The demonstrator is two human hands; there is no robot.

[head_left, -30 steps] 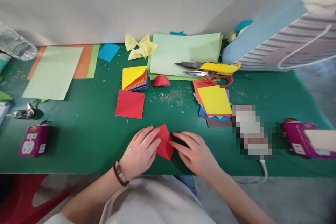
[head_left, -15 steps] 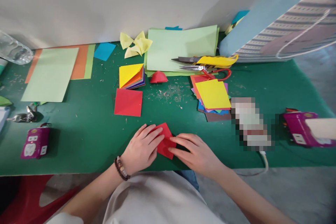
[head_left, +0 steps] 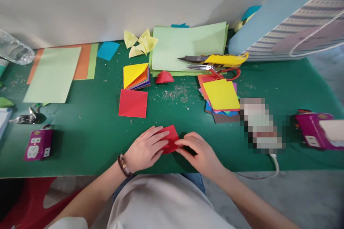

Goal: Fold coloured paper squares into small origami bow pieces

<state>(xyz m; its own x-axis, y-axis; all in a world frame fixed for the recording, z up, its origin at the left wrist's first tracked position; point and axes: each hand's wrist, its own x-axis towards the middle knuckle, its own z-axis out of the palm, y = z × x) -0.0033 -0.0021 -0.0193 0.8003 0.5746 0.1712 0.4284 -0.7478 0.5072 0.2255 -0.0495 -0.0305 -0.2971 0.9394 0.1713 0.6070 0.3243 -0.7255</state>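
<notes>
A folded piece of red origami paper (head_left: 170,139) lies on the green mat between my hands. My left hand (head_left: 146,149) presses its fingers on the paper's left side, and my right hand (head_left: 199,151) holds its right corner between the fingertips. Part of the paper is hidden under my fingers. Above my hands lies a flat red paper square (head_left: 133,103). Beyond it stands a stack of folded paper with a yellow top (head_left: 136,76), and a small red folded piece (head_left: 164,77) sits to its right.
The green cutting mat (head_left: 88,139) is scattered with paper scraps. Scissors with red handles (head_left: 212,67) rest on light green sheets (head_left: 188,46), beside a stack of coloured paper (head_left: 220,94). Purple power strips (head_left: 39,145) (head_left: 311,130) stand near both sides, with a blurred object (head_left: 259,125) right of my hands.
The red paper is now folded more compactly and no longer reaches as far toward me. My hands have drawn closer together over it, and the whole view has shifted slightly.
</notes>
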